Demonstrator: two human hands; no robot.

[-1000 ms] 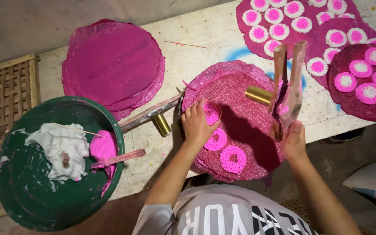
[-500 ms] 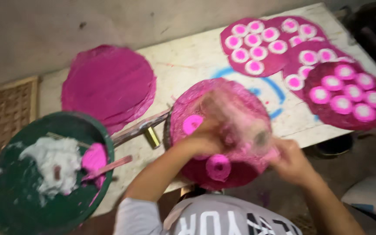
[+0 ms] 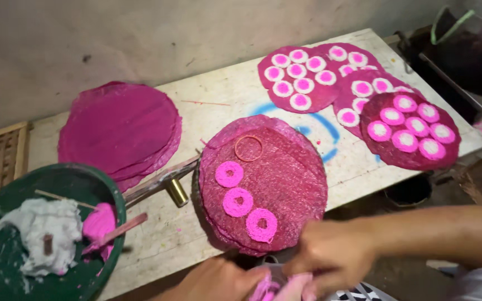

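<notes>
Soft, even light falls from above, shadows faint, while both hands (image 3: 285, 267) at the bottom edge are motion-blurred

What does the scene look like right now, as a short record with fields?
left hand: at bottom edge, on pink dough
right hand: at bottom edge, fingers pinching the same pink dough
mat in front: magenta round mat with three pink rings and one thin ring outline
plain mats: stacked, upper left of table
filled mats: three at right, with pink-and-white discs
bowl: green, at left, holds white dough, pink dough and sticks
brass tube: lying left of the front mat
table: white, paint-stained
</notes>
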